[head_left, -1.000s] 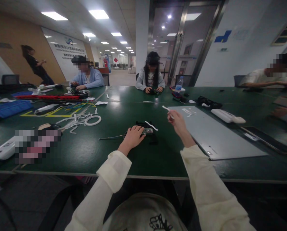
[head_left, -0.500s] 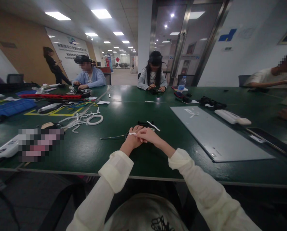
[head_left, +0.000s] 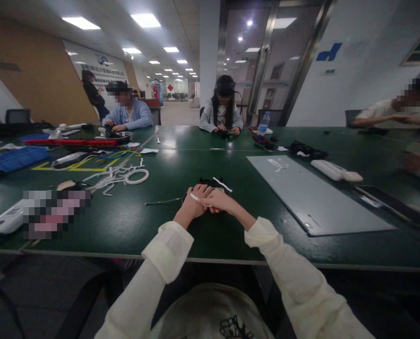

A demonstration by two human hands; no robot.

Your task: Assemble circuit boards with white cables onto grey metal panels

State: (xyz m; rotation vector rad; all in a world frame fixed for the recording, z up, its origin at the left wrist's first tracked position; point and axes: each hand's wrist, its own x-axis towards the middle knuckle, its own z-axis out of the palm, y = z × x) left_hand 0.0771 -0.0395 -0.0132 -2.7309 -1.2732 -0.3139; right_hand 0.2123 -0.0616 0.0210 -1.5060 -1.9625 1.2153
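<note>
Close together over the green table, my hands meet near its front edge. My right hand (head_left: 219, 200) is closed in a pinch on one end of a narrow white strip (head_left: 194, 197), whose other end lies across the back of my left hand (head_left: 192, 203). The fingers of my left hand are bent and close together; their tips and whatever they grip are hidden. Just beyond the hands sits a dark device (head_left: 206, 181), mostly covered by them. A second white strip (head_left: 222, 184) slants beside it, and a thin dark cable (head_left: 163, 202) runs out to the left.
Left of my hands lie a white ring (head_left: 137, 176) and tangled white strips (head_left: 111, 179). A grey panel (head_left: 312, 202) lies to the right, near a white device (head_left: 335, 170). A blue tray (head_left: 15, 159) stands far left. Several people work around the table (head_left: 125, 226).
The pinched white strip now slants more across the back of my left hand, and my right fingers have shifted slightly downward. The whole view has turned a little to the right.
</note>
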